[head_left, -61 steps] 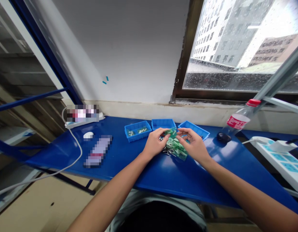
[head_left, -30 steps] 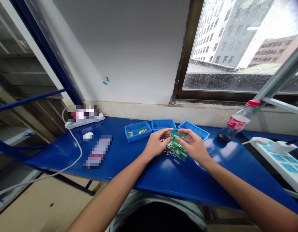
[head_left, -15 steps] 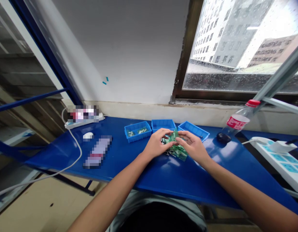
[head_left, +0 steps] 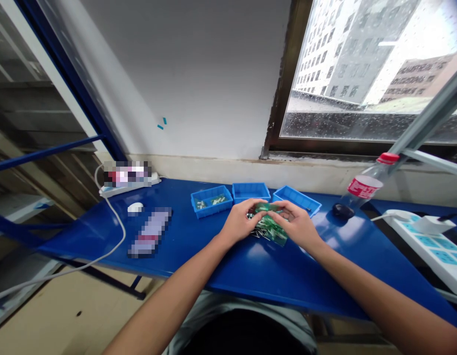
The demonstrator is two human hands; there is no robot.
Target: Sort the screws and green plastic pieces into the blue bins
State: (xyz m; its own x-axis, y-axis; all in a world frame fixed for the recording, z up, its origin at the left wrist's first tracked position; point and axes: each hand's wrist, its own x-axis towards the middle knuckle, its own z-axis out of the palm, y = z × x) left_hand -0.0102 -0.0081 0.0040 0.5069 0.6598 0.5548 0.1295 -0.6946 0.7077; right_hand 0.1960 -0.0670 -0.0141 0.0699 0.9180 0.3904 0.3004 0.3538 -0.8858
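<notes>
holds small, flat, translucent green piece (head_left: 264, 207) between nearly closed fingertips of bare left hand (head_left: 240, 219) and bare right hand (head_left: 298, 223), tipped flatter than half a second ago, over loose green-and-silver heap (head_left: 272, 230); suggests turning, not release.

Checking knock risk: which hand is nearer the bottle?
Right. The right hand is just left of the bottle; the left hand is farther left, with the right hand between it and the bottle.
</notes>
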